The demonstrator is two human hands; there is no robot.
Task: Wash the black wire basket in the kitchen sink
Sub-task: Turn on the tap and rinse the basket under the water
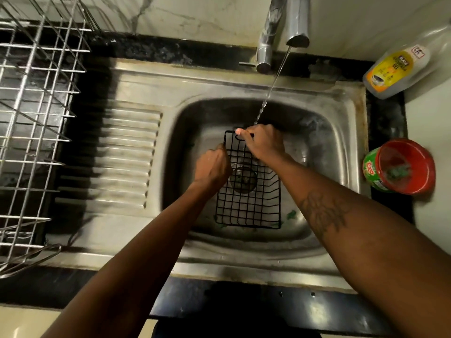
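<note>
Rack [36,118] of steel wire stands far left on the dark surface [151,48]. In the sink [127,152], the left grip [213,167] curls round the left edge of the basket [249,206], which sits over the drain. The right grip [264,142] pinches its far rim under the tap [296,20] stream. Bottle [395,69] and red tub [400,167] sit right.

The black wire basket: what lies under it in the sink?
Through the black wire basket the round drain shows, with steel sink floor around it and green scraps near the lower edge. What lies beneath the left hand and right hand is covered.
</note>
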